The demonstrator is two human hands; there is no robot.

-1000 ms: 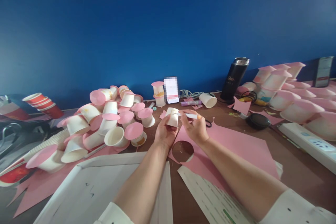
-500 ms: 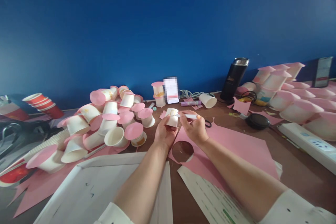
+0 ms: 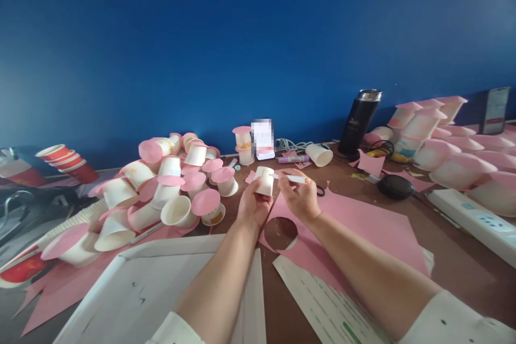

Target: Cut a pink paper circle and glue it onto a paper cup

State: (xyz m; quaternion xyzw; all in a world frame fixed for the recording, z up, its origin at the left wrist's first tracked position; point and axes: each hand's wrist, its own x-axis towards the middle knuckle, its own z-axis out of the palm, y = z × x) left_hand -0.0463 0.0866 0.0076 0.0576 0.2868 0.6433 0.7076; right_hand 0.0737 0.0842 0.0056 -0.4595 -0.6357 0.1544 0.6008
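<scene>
A white paper cup [image 3: 265, 183] is held in my left hand [image 3: 253, 205], its fingers wrapped round the side. My right hand [image 3: 301, 196] grips a white marker [image 3: 294, 178] like a pen, its tip at the cup's wall. Some faint yellowish marks show on the cup near that tip. Under my right forearm lies a pink paper sheet [image 3: 363, 226] with a round hole cut near its left edge. Part of a black scissors handle [image 3: 320, 191] shows behind my right hand.
Paper cups with pink paper discs [image 3: 205, 202] crowd the left; more capped cups [image 3: 463, 169] stand at right. A black flask [image 3: 360, 121], power strip [image 3: 475, 220], purple marker [image 3: 293, 159] and lying paper cup [image 3: 319, 155] are behind. A white tray [image 3: 161, 290] sits front left.
The marker has shifted slightly on the cup's wall, and my right hand has moved a little with it. My left hand keeps its hold on the cup.
</scene>
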